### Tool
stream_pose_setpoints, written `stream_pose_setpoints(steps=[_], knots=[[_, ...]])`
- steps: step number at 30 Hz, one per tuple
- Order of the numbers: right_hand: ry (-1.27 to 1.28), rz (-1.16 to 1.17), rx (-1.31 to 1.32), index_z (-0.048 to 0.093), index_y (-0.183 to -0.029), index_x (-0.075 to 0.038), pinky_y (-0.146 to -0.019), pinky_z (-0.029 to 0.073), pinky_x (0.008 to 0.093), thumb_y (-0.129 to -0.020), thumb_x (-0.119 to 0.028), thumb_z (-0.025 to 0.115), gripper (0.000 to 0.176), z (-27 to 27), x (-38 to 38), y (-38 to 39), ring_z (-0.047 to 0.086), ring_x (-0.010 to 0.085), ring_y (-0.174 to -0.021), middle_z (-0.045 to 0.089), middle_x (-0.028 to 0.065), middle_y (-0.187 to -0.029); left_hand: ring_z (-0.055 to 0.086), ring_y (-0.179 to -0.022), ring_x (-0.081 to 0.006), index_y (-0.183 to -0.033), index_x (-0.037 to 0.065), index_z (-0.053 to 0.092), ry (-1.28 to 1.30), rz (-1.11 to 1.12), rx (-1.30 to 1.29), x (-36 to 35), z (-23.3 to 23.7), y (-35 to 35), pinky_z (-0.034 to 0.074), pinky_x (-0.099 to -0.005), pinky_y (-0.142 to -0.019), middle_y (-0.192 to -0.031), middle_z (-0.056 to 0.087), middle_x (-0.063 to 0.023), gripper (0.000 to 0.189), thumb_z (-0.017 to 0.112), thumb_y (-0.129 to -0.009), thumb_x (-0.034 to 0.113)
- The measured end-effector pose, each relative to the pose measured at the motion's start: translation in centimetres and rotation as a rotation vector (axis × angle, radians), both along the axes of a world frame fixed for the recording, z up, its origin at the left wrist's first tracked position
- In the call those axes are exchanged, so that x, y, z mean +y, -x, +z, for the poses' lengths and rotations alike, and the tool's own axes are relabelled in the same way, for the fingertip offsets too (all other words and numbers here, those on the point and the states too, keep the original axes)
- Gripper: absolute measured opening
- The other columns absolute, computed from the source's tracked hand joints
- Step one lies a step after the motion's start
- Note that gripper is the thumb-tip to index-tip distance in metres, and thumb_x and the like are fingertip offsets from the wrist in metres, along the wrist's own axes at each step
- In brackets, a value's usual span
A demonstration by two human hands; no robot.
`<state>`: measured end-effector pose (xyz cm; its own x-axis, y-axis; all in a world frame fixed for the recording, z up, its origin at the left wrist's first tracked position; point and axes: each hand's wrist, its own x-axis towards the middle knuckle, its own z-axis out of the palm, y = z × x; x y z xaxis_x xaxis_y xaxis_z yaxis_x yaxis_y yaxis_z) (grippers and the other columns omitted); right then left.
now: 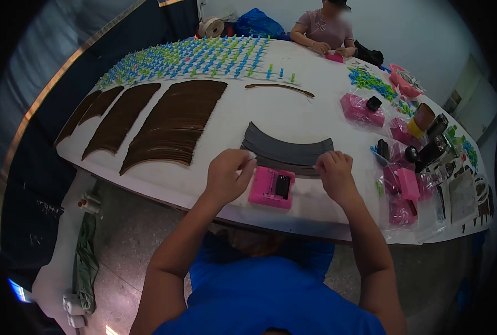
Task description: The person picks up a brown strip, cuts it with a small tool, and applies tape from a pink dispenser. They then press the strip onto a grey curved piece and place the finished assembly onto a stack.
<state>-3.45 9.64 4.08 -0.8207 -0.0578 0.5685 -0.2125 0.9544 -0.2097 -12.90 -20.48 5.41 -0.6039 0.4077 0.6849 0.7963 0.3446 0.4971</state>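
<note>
In front of me lies a fanned stack of curved dark grey strips (287,146) on the white table. My left hand (226,174) is closed in a pinch at the left end of the nearest strip, beside a pink block (259,198) with a small black piece (282,186) on it. At the right end of that strip my right hand (337,174) is closed in a pinch too. Something whitish shows at the fingertips of both hands. The strip's ends are partly hidden by my fingers.
Fanned brown strips (176,120) lie to the left, with rows of blue and green clips (203,58) behind. A single brown strip (282,87) lies farther back. Pink blocks (362,109) and black-capped bottles (430,151) crowd the right. Another person (326,30) sits across the table.
</note>
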Motion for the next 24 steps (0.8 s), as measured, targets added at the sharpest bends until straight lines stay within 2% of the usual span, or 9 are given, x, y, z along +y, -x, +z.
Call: stream_pose_setpoints(steps=[3, 6, 7, 9, 10, 13, 19, 22, 24], knots=[[-0.019, 0.088, 0.042, 0.061, -0.093, -0.009, -0.087, 0.045, 0.0446, -0.087, -0.009, 0.075, 0.015, 4.0, -1.8, 0.6, 0.063, 0.029, -0.091, 0.063, 0.0068, -0.092, 0.066, -0.08, -0.0291, -0.096, 0.005, 0.071, 0.055, -0.106, 0.344, 4.1, 4.0, -0.2, 0.054, -0.0417, -0.074, -0.082, 0.068, -0.0092, 0.012, 0.076, -0.085, 0.009], [0.053, 0.142, 0.074, 0.061, -0.094, -0.007, -0.076, 0.05, 0.0419, -0.088, -0.007, 0.074, 0.014, 6.8, -3.9, 0.2, 0.065, 0.0305, -0.081, 0.064, 0.0086, -0.091, 0.067, -0.08, -0.0306, -0.09, 0.005, 0.07, 0.1, -0.179, 0.431, 6.6, 4.9, -0.4, 0.055, -0.0418, -0.075, -0.084, 0.069, -0.0111, 0.009, 0.073, -0.085, 0.011], [0.119, 0.145, 0.081, 0.061, -0.094, -0.006, -0.07, 0.053, 0.0401, -0.089, -0.005, 0.074, 0.014, 7.1, -4.2, 0.0, 0.066, 0.0311, -0.077, 0.065, 0.0095, -0.091, 0.067, -0.08, -0.0306, -0.09, 0.005, 0.07, 0.098, -0.177, 0.42, 6.5, 4.9, -0.2, 0.055, -0.0418, -0.075, -0.084, 0.069, -0.0111, 0.009, 0.073, -0.085, 0.011], [0.192, 0.184, 0.075, 0.061, -0.095, -0.004, -0.067, 0.054, 0.0385, -0.089, -0.005, 0.074, 0.014, 6.7, -4.1, -0.3, 0.067, 0.0299, -0.076, 0.065, 0.01, -0.091, 0.068, -0.08, -0.03, -0.089, 0.004, 0.07, 0.309, -0.213, 0.312, 6.5, 5.1, 0.1, 0.054, -0.0428, -0.071, -0.085, 0.069, -0.0102, 0.006, 0.071, -0.085, 0.009], [0.269, 0.221, 0.077, 0.062, -0.096, -0.003, -0.063, 0.055, 0.0368, -0.09, -0.004, 0.074, 0.013, 6.4, -3.9, -0.5, 0.068, 0.0286, -0.074, 0.065, 0.0104, -0.09, 0.068, -0.08, -0.03, -0.089, 0.004, 0.07, 0.305, -0.217, 0.301, 6.2, 5.3, 0.3, 0.054, -0.0428, -0.071, -0.085, 0.069, -0.0102, 0.006, 0.071, -0.085, 0.009], [0.396, 0.21, -0.055, 0.064, -0.097, -0.002, -0.065, 0.055, 0.0349, -0.092, -0.005, 0.074, 0.012, 5.6, -3.0, -1.2, 0.068, 0.0256, -0.076, 0.065, 0.0101, -0.089, 0.069, -0.081, -0.029, -0.085, 0.005, 0.068, 0.435, -0.215, 0.346, 4.7, 5.8, 0.9, 0.054, -0.0421, -0.071, -0.084, 0.068, -0.0095, 0.004, 0.069, -0.084, 0.009], [0.304, 0.324, -0.166, 0.066, -0.098, -0.002, -0.065, 0.055, 0.0335, -0.092, -0.007, 0.076, 0.012, 4.5, -3.3, -0.2, 0.067, 0.0239, -0.076, 0.067, 0.0104, -0.089, 0.069, -0.079, -0.0282, -0.086, 0.006, 0.069, 0.551, -0.247, 0.467, 4.0, 6.8, 1.2, 0.055, -0.0408, -0.071, -0.081, 0.066, -0.0079, 0.004, 0.069, -0.084, 0.01], [0.336, 0.34, -0.26, 0.066, -0.098, -0.002, -0.066, 0.055, 0.0348, -0.091, -0.006, 0.076, 0.013, 4.2, -4.1, 0.5, 0.068, 0.0244, -0.076, 0.068, 0.0107, -0.088, 0.069, -0.081, -0.0276, -0.088, 0.007, 0.071, 0.6, -0.283, 0.471, 3.8, 7.6, 1.1, 0.056, -0.0406, -0.075, -0.082, 0.067, -0.0073, 0.005, 0.068, -0.084, 0.01], [0.352, 0.361, -0.278, 0.066, -0.098, -0.002, -0.066, 0.055, 0.0354, -0.091, -0.006, 0.076, 0.013, 3.7, -4.6, 0.9, 0.068, 0.0245, -0.076, 0.068, 0.0105, -0.086, 0.069, -0.088, -0.0258, -0.089, 0.008, 0.073, 0.718, -0.295, 0.452, 3.6, 8.2, 1.1, 0.056, -0.0399, -0.082, -0.084, 0.069, -0.0062, 0.006, 0.069, -0.084, 0.009]])
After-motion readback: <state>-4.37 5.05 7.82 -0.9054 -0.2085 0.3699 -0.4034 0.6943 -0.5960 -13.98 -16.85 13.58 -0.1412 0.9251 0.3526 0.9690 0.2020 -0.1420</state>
